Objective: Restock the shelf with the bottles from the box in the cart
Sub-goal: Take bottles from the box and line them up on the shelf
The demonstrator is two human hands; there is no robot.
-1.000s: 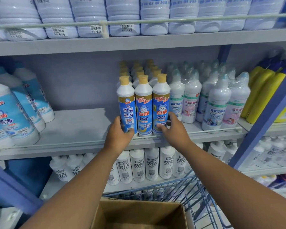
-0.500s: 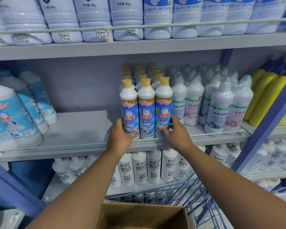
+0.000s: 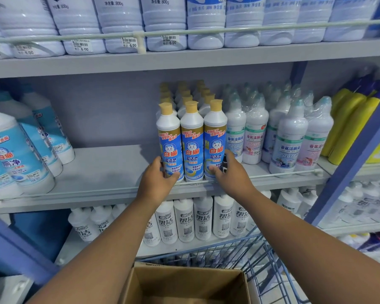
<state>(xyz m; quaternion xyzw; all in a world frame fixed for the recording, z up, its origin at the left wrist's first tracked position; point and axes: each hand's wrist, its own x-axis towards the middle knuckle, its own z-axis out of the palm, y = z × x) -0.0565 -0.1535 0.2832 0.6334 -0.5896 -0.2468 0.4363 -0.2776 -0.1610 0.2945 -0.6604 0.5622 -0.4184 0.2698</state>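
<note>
Three white bottles with blue labels and yellow caps stand in a row at the front of the middle shelf (image 3: 110, 172), with more rows of the same behind. My left hand (image 3: 156, 181) wraps around the base of the left bottle (image 3: 169, 141). My right hand (image 3: 233, 174) holds the base of the right bottle (image 3: 215, 137). The middle bottle (image 3: 191, 141) stands between them, untouched. All three stand upright with labels facing me. The open cardboard box (image 3: 140, 284) sits in the blue wire cart (image 3: 268, 266) at the bottom; its inside is mostly out of sight.
White wrapped bottles (image 3: 292, 137) stand right of the row and yellow bottles (image 3: 349, 123) further right. Big blue-labelled jugs (image 3: 11, 154) fill the shelf's left end, with bare shelf between. A thin rail (image 3: 272, 175) runs along the shelf front. Shelves above and below are stocked.
The left bottle has turned so its front label faces me like the other two. Both hands stayed at the bottle bases. The view shifted slightly downward.
</note>
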